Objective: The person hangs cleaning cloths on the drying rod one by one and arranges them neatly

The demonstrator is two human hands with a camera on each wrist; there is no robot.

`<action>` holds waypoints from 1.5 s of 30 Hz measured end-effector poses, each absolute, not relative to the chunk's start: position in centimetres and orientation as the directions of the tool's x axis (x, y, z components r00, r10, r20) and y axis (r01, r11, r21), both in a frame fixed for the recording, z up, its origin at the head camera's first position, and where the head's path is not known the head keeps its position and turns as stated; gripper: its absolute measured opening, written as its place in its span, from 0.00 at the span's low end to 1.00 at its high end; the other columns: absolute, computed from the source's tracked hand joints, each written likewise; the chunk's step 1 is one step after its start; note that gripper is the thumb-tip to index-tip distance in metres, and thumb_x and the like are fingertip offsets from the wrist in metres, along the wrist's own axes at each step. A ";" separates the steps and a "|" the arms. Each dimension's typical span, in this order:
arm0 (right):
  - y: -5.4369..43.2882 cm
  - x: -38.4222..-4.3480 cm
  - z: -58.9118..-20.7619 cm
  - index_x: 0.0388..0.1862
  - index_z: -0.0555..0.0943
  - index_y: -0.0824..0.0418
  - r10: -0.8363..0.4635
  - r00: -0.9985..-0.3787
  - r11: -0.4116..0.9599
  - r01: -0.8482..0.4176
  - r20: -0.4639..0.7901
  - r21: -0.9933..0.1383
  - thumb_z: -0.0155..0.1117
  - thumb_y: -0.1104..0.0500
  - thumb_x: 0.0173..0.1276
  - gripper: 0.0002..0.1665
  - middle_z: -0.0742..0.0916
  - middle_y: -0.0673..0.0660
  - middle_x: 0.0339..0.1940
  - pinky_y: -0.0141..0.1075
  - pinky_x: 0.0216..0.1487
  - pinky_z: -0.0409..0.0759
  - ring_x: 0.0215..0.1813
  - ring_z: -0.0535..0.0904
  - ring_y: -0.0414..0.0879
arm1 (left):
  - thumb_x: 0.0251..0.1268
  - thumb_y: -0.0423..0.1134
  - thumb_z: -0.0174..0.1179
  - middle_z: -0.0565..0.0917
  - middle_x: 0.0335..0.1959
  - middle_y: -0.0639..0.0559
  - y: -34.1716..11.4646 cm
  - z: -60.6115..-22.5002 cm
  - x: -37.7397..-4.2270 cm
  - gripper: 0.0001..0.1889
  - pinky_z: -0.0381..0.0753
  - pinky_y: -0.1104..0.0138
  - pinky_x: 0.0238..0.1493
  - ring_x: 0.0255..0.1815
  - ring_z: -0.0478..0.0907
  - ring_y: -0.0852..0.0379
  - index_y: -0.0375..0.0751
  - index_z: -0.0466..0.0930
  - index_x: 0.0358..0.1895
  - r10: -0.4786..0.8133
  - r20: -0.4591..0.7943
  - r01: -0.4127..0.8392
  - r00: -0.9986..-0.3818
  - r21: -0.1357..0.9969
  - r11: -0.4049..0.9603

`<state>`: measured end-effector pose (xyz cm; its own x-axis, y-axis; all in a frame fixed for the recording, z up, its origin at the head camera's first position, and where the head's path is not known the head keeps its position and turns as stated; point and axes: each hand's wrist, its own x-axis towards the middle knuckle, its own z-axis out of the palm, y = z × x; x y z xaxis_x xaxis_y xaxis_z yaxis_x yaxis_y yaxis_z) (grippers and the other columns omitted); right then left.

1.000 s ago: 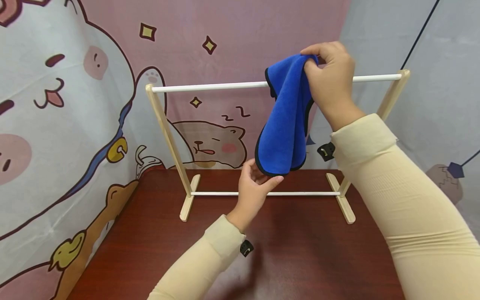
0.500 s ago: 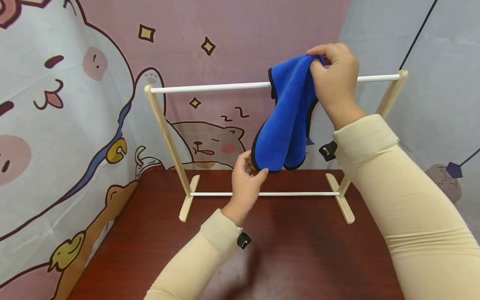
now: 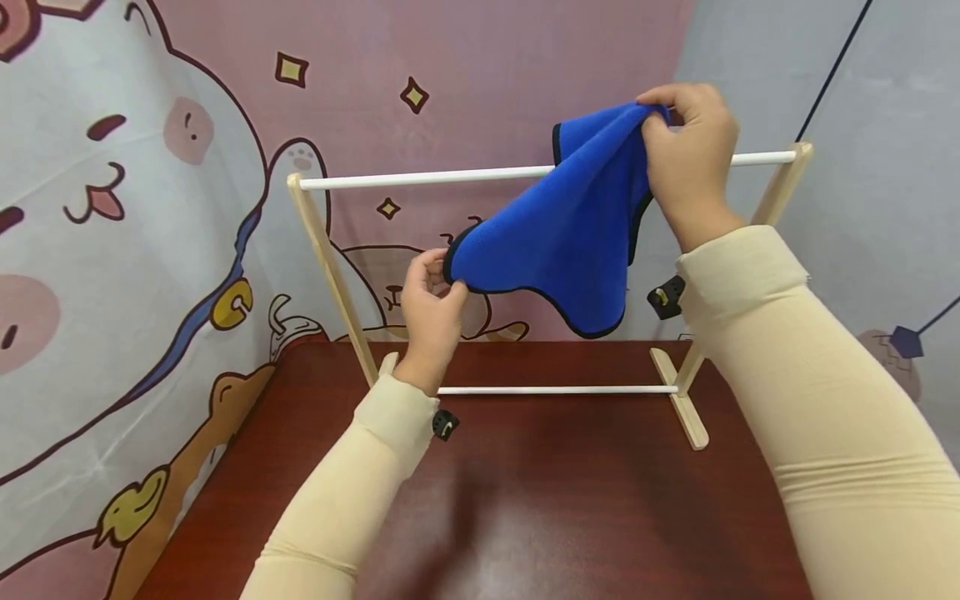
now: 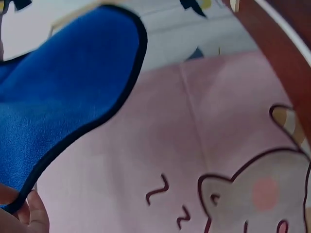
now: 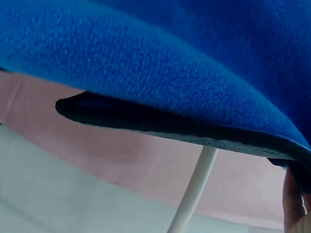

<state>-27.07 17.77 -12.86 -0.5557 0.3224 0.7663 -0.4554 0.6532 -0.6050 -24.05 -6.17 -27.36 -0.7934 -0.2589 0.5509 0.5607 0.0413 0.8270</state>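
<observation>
Blue cloth (image 3: 555, 242): in head view, held before a white upper bar (image 3: 427, 177); top pinched by right hand (image 3: 693, 158), rounded corner by left hand (image 3: 435, 308), fingers closed, apparently so it is kept spread. Left wrist: pinched edge shown. Right wrist: grip mostly cropped.

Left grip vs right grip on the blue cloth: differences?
Height: in the head view, the left grip appears below the upper white rod; the right grip has its fingertips above it.
Hold: the left grip pinches a rounded, black-edged end of the blue cloth; the right grip pinches its top, where folds converge.
Shared: both use thumb and fingers.
</observation>
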 end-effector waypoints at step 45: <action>17.8 -30.2 -12.9 0.44 0.87 0.63 0.202 -0.596 0.772 -0.392 0.777 -0.501 0.53 0.68 0.66 0.16 0.83 0.61 0.49 0.37 0.60 0.70 0.57 0.76 0.52 | 0.66 0.24 0.49 0.76 0.52 0.46 -11.6 -13.5 -33.3 0.18 0.66 0.78 0.53 0.53 0.70 0.57 0.37 0.73 0.57 -0.312 0.620 0.389 -0.719 0.732 0.559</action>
